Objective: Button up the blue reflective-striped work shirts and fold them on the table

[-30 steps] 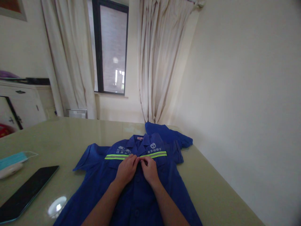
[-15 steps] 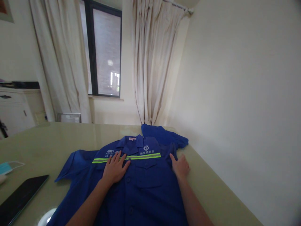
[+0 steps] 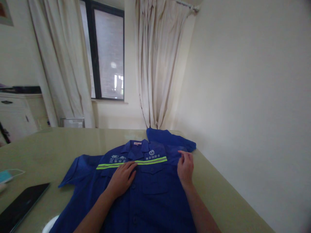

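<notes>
A blue short-sleeved work shirt (image 3: pixel 155 181) lies front up on the table, its collar away from me. It has a yellow-green reflective stripe (image 3: pixel 155 160), white lettering and dark buttons. My left hand (image 3: pixel 122 179) rests flat on the chest just below the stripe, fingers stretched out and holding nothing. At the sleeve on the right side, my right hand (image 3: pixel 186 166) has its fingers curled and pinched on the fabric; the fingertips are partly hidden. Another folded blue garment (image 3: pixel 170 139) lies behind the shirt's right shoulder.
The pale green table (image 3: pixel 80 139) also carries a black tablet-like device (image 3: pixel 24 202), a light-blue face mask (image 3: pixel 6 176) and a white round object (image 3: pixel 50 225) partly under the shirt. A wall (image 3: pixel 255 113) runs along the table's right side.
My right hand has gone from a spread thumb beside the sleeve to curled fingers on it, and the sleeve lies further out. My left hand has slid slightly right and nearer me.
</notes>
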A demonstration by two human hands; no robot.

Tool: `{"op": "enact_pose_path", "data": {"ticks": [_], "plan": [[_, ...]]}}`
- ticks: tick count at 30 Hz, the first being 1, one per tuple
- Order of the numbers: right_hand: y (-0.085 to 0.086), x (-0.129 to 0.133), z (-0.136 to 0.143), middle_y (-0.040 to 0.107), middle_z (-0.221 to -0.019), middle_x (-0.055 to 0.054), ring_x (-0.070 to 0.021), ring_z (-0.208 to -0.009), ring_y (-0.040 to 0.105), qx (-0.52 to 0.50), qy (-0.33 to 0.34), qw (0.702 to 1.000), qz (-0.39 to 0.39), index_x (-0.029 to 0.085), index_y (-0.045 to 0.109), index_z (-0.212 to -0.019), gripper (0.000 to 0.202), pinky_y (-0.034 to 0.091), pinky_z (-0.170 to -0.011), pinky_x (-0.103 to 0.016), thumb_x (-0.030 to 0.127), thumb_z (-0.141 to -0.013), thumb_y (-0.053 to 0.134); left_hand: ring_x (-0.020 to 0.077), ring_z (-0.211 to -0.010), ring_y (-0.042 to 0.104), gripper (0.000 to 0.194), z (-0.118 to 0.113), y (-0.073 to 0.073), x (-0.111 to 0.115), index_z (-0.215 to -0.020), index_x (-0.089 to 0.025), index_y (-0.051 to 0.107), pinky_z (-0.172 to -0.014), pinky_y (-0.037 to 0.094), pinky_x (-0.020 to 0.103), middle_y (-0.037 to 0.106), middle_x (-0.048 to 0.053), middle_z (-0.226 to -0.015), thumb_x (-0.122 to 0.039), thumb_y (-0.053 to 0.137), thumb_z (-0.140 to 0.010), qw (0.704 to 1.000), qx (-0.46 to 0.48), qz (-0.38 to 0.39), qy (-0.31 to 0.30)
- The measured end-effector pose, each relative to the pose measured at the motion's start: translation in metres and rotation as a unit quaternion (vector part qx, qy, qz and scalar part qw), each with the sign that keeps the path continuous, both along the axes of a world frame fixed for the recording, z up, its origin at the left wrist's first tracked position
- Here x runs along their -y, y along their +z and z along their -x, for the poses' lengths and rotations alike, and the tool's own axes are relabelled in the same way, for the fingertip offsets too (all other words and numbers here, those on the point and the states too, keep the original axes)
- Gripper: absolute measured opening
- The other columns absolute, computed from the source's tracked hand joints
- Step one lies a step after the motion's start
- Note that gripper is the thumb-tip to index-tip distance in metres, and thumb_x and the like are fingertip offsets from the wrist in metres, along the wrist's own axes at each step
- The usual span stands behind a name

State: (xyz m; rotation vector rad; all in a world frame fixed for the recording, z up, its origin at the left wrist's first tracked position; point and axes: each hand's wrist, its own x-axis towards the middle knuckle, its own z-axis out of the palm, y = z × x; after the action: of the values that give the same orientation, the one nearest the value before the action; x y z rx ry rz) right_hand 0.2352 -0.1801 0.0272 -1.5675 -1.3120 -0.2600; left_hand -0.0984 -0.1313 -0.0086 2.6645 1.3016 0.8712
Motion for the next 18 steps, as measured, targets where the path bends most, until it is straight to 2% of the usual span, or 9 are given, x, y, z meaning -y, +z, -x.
{"op": "enact_pose_path", "data": {"ticks": [1, 3, 5, 7, 10, 12, 14, 16, 18], "plan": [[0.001, 0.003, 0.014, 0.068, -0.108, -0.013, -0.0244, -0.108, 0.065, 0.072, 0.075, 0.994, -0.039, 0.019, 0.072, -0.112, 0.040, 0.053, -0.099, -0.041, 0.011, -0.093, 0.038, 0.0254, -0.125, 0.061, 0.036, 0.000, -0.001, 0.001, -0.131, -0.027, 0.065, -0.112, 0.045, 0.044, 0.067, 0.006, -0.135, -0.035, 0.046, -0.101, 1.000, 0.004, 0.010, -0.018], [0.000, 0.008, 0.044, 0.066, -0.111, -0.011, -0.0227, -0.117, 0.062, 0.203, 0.220, 0.953, -0.051, 0.024, 0.071, -0.119, 0.043, 0.053, -0.102, -0.040, 0.007, -0.093, 0.040, 0.0245, -0.125, 0.061, 0.034, 0.003, -0.004, -0.001, -0.129, -0.027, 0.066, -0.112, 0.046, 0.043, 0.068, 0.006, -0.134, -0.034, 0.047, -0.101, 0.999, 0.019, 0.034, -0.032], [-0.003, 0.012, 0.069, 0.066, -0.116, -0.010, -0.0225, -0.124, 0.058, 0.270, 0.278, 0.921, -0.028, 0.025, 0.066, -0.128, 0.045, 0.052, -0.105, -0.040, 0.007, -0.093, 0.045, 0.0237, -0.124, 0.062, 0.033, 0.009, -0.006, -0.004, -0.126, -0.027, 0.067, -0.112, 0.046, 0.042, 0.069, 0.006, -0.132, -0.032, 0.048, -0.100, 0.997, 0.044, 0.051, -0.031], [-0.006, 0.015, 0.084, 0.065, -0.122, -0.010, -0.0237, -0.128, 0.056, 0.280, 0.269, 0.921, -0.023, 0.025, 0.061, -0.136, 0.044, 0.050, -0.108, -0.042, 0.012, -0.095, 0.050, 0.0233, -0.121, 0.063, 0.031, 0.014, -0.008, -0.007, -0.123, -0.028, 0.069, -0.111, 0.048, 0.041, 0.070, 0.005, -0.129, -0.032, 0.050, -0.098, 0.996, 0.069, 0.060, -0.024], [-0.010, 0.015, 0.087, 0.059, -0.139, -0.011, -0.0265, -0.138, 0.048, 0.236, 0.189, 0.953, -0.018, 0.026, 0.052, -0.146, 0.046, 0.043, -0.114, -0.047, 0.023, -0.100, 0.050, 0.0236, -0.119, 0.065, 0.029, 0.019, -0.009, -0.009, -0.118, -0.028, 0.070, -0.108, 0.050, 0.041, 0.071, 0.005, -0.125, -0.032, 0.051, -0.097, 0.994, 0.089, 0.065, -0.011], [-0.014, 0.013, 0.081, 0.051, -0.151, -0.012, -0.0291, -0.144, 0.043, 0.208, 0.139, 0.967, 0.047, 0.025, 0.045, -0.152, 0.050, 0.038, -0.116, -0.051, 0.030, -0.102, 0.048, 0.0238, -0.118, 0.065, 0.029, 0.019, -0.009, -0.008, -0.117, -0.027, 0.071, -0.109, 0.049, 0.042, 0.071, 0.005, -0.124, -0.032, 0.050, -0.097, 0.994, 0.090, 0.068, -0.006], [-0.020, 0.011, 0.075, 0.050, -0.154, -0.012, -0.0310, -0.143, 0.045, 0.198, 0.134, 0.958, 0.160, 0.024, 0.046, -0.153, 0.053, 0.038, -0.117, -0.052, 0.040, -0.103, 0.048, 0.0240, -0.119, 0.064, 0.030, 0.018, -0.007, -0.006, -0.117, -0.026, 0.070, -0.110, 0.048, 0.043, 0.071, 0.006, -0.125, -0.032, 0.048, -0.097, 0.994, 0.087, 0.070, 0.000], [-0.026, 0.009, 0.072, 0.054, -0.152, -0.012, -0.0313, -0.140, 0.049, 0.192, 0.158, 0.935, 0.255, 0.022, 0.051, -0.150, 0.057, 0.038, -0.116, -0.050, 0.052, -0.102, 0.046, 0.0243, -0.120, 0.064, 0.031, 0.018, -0.006, -0.004, -0.118, -0.025, 0.070, -0.111, 0.048, 0.043, 0.071, 0.006, -0.125, -0.032, 0.048, -0.097, 0.994, 0.083, 0.070, 0.006], [-0.029, 0.009, 0.072, 0.051, -0.154, -0.012, -0.0305, -0.142, 0.047, 0.182, 0.171, 0.923, 0.294, 0.019, 0.052, -0.150, 0.062, 0.035, -0.119, -0.047, 0.058, -0.102, 0.042, 0.0246, -0.121, 0.064, 0.032, 0.019, -0.005, -0.002, -0.118, -0.025, 0.070, -0.111, 0.047, 0.043, 0.071, 0.007, -0.126, -0.032, 0.047, -0.097, 0.994, 0.077, 0.072, 0.011]]}}
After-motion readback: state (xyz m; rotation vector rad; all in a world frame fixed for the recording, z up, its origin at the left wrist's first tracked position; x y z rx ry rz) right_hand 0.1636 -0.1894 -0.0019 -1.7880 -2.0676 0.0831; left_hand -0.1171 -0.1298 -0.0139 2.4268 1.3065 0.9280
